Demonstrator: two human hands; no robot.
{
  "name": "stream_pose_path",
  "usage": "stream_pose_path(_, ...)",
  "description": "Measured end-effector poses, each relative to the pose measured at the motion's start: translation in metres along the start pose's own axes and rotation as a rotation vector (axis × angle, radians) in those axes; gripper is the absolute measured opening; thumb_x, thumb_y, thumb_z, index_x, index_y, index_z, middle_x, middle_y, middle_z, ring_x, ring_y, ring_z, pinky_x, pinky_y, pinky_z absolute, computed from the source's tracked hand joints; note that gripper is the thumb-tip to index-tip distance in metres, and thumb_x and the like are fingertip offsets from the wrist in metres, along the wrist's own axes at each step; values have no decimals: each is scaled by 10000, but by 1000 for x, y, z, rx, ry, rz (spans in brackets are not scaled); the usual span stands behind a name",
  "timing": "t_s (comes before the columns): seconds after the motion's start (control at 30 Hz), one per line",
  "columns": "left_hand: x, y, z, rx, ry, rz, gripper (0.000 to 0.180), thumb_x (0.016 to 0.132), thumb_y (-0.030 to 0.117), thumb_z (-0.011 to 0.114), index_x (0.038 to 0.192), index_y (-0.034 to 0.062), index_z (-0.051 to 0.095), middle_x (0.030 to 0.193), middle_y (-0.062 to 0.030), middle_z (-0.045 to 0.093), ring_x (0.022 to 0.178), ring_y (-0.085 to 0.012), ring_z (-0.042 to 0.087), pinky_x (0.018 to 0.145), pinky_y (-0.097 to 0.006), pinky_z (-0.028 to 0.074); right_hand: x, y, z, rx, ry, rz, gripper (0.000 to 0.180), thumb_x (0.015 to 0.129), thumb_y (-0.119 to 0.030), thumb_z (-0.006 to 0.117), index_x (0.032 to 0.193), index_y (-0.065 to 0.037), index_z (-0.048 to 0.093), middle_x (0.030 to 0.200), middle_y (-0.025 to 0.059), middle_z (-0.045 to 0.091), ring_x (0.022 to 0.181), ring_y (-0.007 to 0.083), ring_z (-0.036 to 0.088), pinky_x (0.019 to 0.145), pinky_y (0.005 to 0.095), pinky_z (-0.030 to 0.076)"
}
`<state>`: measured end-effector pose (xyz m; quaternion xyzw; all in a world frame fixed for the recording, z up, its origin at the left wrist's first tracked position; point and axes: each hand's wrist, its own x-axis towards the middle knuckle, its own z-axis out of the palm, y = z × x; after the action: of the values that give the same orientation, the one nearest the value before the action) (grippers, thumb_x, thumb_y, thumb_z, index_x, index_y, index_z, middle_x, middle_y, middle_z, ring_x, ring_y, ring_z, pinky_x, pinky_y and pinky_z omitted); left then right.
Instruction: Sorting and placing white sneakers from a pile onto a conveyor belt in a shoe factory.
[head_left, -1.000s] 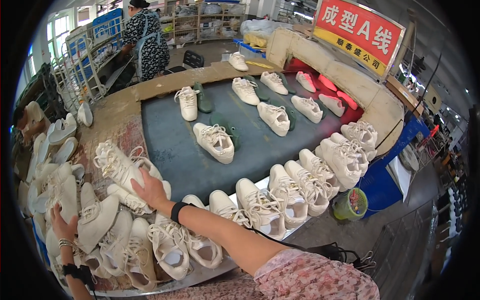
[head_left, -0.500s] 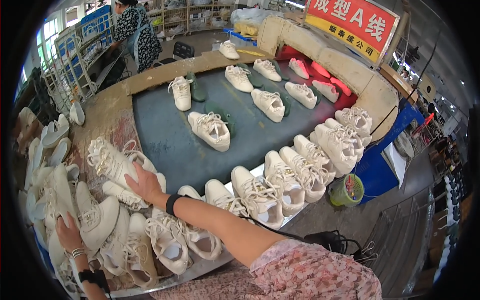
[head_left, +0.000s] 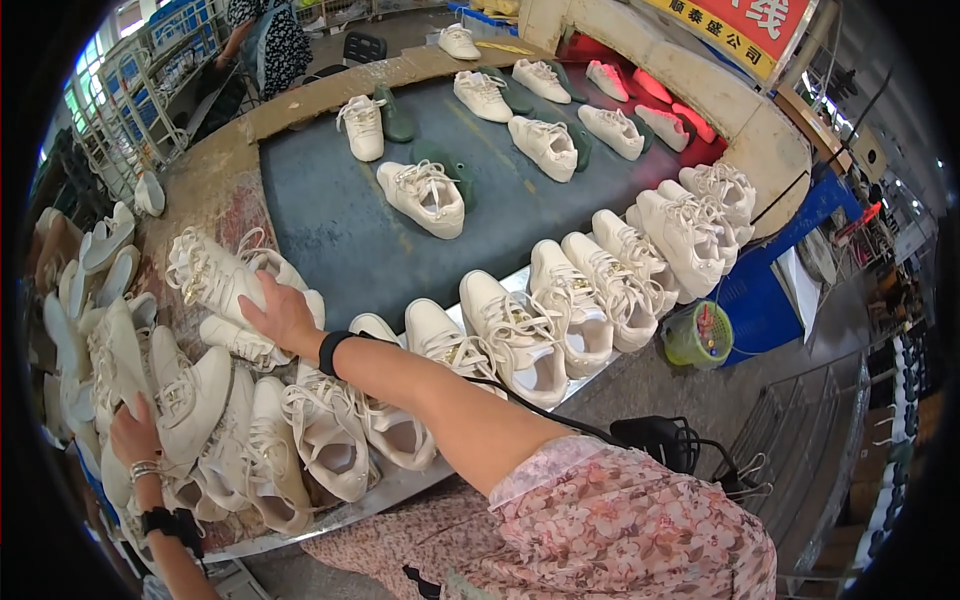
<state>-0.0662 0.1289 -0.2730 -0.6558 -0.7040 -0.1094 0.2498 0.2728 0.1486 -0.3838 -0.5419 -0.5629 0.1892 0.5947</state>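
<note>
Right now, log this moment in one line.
left hand: on cream shoe | right hand: on white sneaker | conveyor belt: sneakers

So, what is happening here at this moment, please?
A person stands at a grey belt loaded with white sneakers. The right hand lies flat on a sneaker in the heap at the belt's left end. The left hand grips another sneaker lower in the same heap. More sneakers stand in a row along the near edge. Another person works at the far side.
</note>
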Motion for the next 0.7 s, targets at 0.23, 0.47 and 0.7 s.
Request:
stream_pose_path(0.23, 29, -12, -16, 32, -411, 44, 604, 733, 536, 649, 844, -57, 628, 810, -281, 636, 792, -433, 621, 683, -490, 481, 0, -3, 1, -19, -16, 18, 496, 849, -357, 596, 1132, 35, 485, 788, 271, 621, 755, 443, 604, 695, 485, 481)
stream_pose_path(0.47, 27, -5, 2, -136, -439, 31, 635, 654, 455, 730, 896, -121, 621, 864, -307, 645, 874, -434, 635, 761, -451, 506, 0, 3, 5, -17, 36, -31, 504, 849, -362, 596, 1158, 20, 485, 795, 267, 623, 757, 444, 605, 681, 492, 477)
stream_pose_path(0.7, 21, 21, -40, -45, -653, 51, 688, 669, 558, 705, 965, -62, 666, 990, -270, 654, 970, -371, 632, 848, -425, 491, 4, 2, 11, 15, 51, -35, 438, 838, -360, 614, 1111, -29, 527, 811, 253, 629, 786, 443, 601, 690, 502, 473)
